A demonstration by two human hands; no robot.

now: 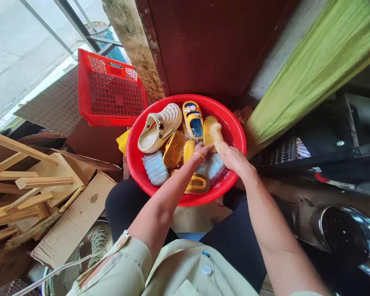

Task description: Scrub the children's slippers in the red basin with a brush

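Observation:
Over the red basin (239,135), which holds water and several shoes, my right hand (232,158) is closed on a pale bristled brush (216,133). The bristles lie against a yellow shoe sole (208,129). My left hand (202,151), with a gold bangle at the wrist, grips the near end of that yellow shoe. Around them are a cream clog (169,117), a yellow slipper with a cartoon figure (193,119), a yellow-brown slipper (174,150), light blue shoes (156,167) and a yellow zigzag sole (197,183) near the front rim.
A red plastic crate (111,96) stands behind the basin at left. Wooden stools (46,181) and a cardboard box (74,218) are at left, above a metal tub with a pale shoe (100,242). Green cloth (299,78) hangs at right; a shiny metal bowl (347,234) lies lower right.

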